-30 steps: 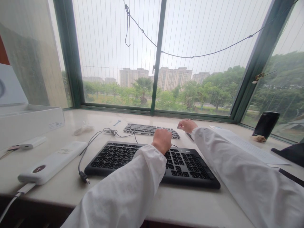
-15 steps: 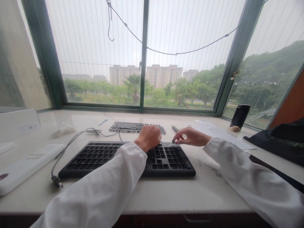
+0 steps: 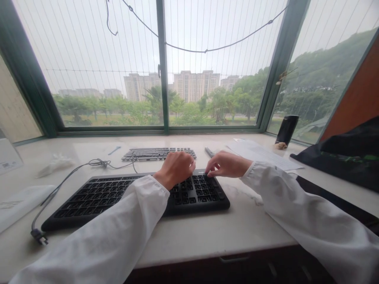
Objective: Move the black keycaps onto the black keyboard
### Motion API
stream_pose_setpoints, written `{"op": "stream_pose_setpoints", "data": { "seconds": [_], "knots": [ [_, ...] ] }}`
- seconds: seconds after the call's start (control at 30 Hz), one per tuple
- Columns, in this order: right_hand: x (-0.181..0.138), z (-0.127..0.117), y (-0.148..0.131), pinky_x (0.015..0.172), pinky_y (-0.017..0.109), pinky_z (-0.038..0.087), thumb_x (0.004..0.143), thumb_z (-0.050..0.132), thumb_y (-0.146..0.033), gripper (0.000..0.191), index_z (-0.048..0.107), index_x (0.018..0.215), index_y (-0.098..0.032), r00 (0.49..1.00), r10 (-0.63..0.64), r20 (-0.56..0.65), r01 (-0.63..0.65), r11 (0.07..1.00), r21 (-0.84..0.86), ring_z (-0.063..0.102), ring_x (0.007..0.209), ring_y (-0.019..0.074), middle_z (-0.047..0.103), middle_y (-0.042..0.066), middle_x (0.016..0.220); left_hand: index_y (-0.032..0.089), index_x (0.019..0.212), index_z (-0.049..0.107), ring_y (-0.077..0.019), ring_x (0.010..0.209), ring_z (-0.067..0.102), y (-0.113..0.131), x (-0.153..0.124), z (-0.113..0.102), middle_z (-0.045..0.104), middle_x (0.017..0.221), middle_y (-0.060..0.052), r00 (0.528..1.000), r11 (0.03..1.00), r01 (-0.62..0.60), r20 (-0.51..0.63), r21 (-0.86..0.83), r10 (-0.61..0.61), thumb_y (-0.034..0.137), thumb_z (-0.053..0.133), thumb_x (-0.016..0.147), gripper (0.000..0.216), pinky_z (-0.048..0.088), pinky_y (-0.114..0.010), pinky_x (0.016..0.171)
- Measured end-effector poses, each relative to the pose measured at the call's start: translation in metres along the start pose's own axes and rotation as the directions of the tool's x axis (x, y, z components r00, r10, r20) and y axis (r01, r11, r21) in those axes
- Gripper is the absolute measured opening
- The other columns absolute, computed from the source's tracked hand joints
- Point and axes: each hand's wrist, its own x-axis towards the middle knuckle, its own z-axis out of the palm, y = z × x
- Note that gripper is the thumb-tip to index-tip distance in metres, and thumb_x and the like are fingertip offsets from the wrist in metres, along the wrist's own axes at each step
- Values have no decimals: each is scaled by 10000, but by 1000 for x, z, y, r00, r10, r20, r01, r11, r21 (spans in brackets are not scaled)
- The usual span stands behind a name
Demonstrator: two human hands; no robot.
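Note:
A black keyboard (image 3: 195, 199) lies on the white counter, its key positions showing bare dark sockets. My right hand (image 3: 226, 163) pinches a small dark keycap (image 3: 206, 174) at the keyboard's upper right corner, above the number pad. Over the middle right of the keyboard hovers my left hand (image 3: 175, 167), curled closed; what its fingers hold, if anything, is hidden. Behind the keyboard, loose keycaps (image 3: 148, 153) lie in rows like a second keyboard. The keyboard's cable (image 3: 56, 189) loops left and ends in a USB plug (image 3: 39, 236).
Papers (image 3: 260, 154) and a dark slim object (image 3: 209, 152) lie at the back right, near a black cylinder (image 3: 287, 130). A black bag (image 3: 349, 157) sits far right. To the left are a white box (image 3: 20, 205), a crumpled plastic bag (image 3: 56, 163) and a small blue tool (image 3: 114, 150).
My right hand has brought the keycap down and left onto the keyboard's upper right corner. My left hand remains closed above the keyboard. The whole view has shifted.

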Motion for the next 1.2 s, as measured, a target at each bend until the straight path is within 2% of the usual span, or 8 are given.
{"op": "stream_pose_setpoints", "data": {
  "seconds": [0.13,0.43,0.67,0.9,1.0,1.1,1.2],
  "knots": [
    [0,-1,-4,567,201,391,744,679,-323,157,777,829,-236,1000,8,-22,-9,999,-42,558,570,90,692,1,646,150,642,644,-170,603,582,0,0,-1,659,698,-80,1000,1000,-3,7,-7,3,352,379,892,417,405,-286,592],
    [-1,0,0,563,207,393,749,675,-369,196,773,856,-238,1000,3,-11,-3,1000,14,569,582,100,702,2,675,158,680,670,-175,617,589,-1,-1,1,668,712,-85,1000,1000,0,21,-25,0,343,399,886,387,431,-300,631],
    [-1,0,-7,565,218,375,743,684,-321,149,778,843,-261,1000,11,-20,-13,997,-70,560,572,99,700,-2,667,165,681,675,-193,648,609,0,-1,0,672,722,-88,1000,1000,6,27,-29,-5,345,395,891,394,436,-306,640],
    [-3,0,-20,730,272,405,754,663,-243,141,769,833,-293,998,-38,-43,28,976,-215,636,684,142,723,-5,705,163,660,668,-178,602,588,-2,-1,2,658,685,-75,1000,999,-23,9,-32,23,352,402,890,399,408,-291,602],
    [-4,0,-21,745,283,410,764,648,-235,144,767,821,-293,998,-37,-40,27,972,-235,644,689,150,724,-3,705,183,700,690,-166,623,594,-5,-1,0,667,699,-55,991,988,-132,15,-79,134,335,416,891,367,384,-267,591],
    [-5,0,-18,690,269,410,768,652,-254,136,768,830,-285,999,-21,-40,13,981,-194,635,666,146,727,7,720,229,851,728,-145,687,614,-8,-2,-3,692,760,-36,946,933,-310,41,-182,322,320,427,899,318,365,-241,594],
    [-4,1,-15,653,258,403,770,661,-299,133,769,846,-288,999,6,-38,-12,987,-158,624,656,141,727,6,719,279,995,718,-119,685,616,-11,-4,-6,707,801,-18,906,881,-394,50,-262,420,305,438,902,297,360,-228,595]
  ]
}}
